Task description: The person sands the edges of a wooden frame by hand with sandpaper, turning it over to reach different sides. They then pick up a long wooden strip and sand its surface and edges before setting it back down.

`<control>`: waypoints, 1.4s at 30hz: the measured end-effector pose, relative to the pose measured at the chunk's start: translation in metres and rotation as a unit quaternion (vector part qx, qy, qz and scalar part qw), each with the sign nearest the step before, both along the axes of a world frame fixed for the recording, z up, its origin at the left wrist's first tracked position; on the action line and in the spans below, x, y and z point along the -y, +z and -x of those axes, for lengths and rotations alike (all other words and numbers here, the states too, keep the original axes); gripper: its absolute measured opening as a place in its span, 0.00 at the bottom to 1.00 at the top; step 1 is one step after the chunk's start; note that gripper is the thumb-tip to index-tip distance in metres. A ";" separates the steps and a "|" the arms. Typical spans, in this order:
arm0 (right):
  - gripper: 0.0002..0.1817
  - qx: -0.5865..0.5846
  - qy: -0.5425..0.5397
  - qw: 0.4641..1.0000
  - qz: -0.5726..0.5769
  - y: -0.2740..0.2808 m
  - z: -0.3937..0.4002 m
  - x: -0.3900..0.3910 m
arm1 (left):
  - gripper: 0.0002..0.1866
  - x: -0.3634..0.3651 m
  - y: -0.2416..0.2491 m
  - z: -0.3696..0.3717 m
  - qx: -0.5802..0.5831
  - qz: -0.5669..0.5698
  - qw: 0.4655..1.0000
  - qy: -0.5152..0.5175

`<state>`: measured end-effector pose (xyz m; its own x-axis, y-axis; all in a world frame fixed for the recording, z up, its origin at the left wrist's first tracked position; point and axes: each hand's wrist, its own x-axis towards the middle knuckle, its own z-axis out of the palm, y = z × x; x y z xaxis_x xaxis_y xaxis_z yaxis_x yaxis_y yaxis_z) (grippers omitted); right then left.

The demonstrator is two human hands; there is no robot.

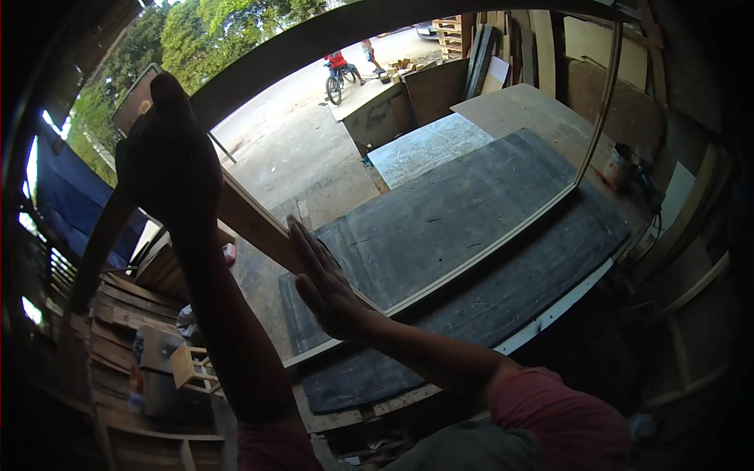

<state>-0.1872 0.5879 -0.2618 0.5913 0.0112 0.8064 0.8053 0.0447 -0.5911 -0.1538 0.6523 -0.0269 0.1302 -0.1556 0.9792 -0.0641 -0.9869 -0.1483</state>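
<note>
My left hand (174,153) is raised at the left, dark against the light, its fingers wrapped round the upper corner of a large wooden frame (259,224). My right hand (330,290) lies flat with straight fingers against a wooden slat of that frame, near the middle of the view. The frame's long thin strip crosses the dark board (448,212) on the workbench, and another strip rises at the right. A broad dark piece arches across the top of the view.
A pale sheet (430,149) lies behind the dark board. At the right stands a can (622,166) near a cable. Wooden planks (542,51) lean at the back. Outside, a person in red (336,60) is by a bicycle (334,85). A small wooden stool (195,369) stands lower left.
</note>
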 end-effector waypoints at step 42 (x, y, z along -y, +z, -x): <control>0.28 0.191 -0.189 0.963 -0.001 0.133 -0.029 -0.004 | 0.24 -0.014 0.019 -0.020 -0.161 -0.061 0.985 0.011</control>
